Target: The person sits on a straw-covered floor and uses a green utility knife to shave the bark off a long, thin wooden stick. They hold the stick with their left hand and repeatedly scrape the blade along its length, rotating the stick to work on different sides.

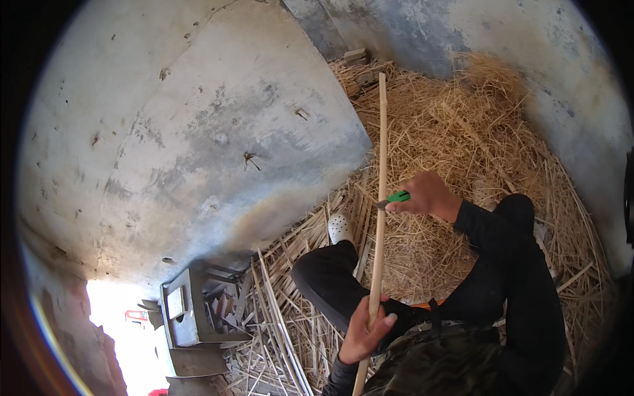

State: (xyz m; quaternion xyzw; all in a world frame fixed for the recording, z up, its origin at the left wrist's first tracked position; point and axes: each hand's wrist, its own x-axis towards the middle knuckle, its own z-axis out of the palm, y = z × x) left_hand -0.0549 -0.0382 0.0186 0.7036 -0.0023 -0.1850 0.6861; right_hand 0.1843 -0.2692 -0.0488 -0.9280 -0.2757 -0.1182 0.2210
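A long, pale wooden stick (380, 158) runs from the lower edge up past my knees toward the far wall. My left hand (365, 332) is wrapped round its lower part, near my lap. In my right hand (426, 195) is a green-handled utility knife (397, 197), gripped with the fingers closed. Its blade meets the stick about halfway along, or lies just over it. My dark-trousered legs are bent on either side of the stick, and a white clog (340, 228) shows on my left foot.
A heap of straw-like shavings (462, 125) covers the floor ahead and right. Long strips and sticks (284, 317) lie at left, beside a grey box-like stand (187, 315) with wood scraps. Worn walls (198, 119) enclose the space; a bright opening (132, 343) is at lower left.
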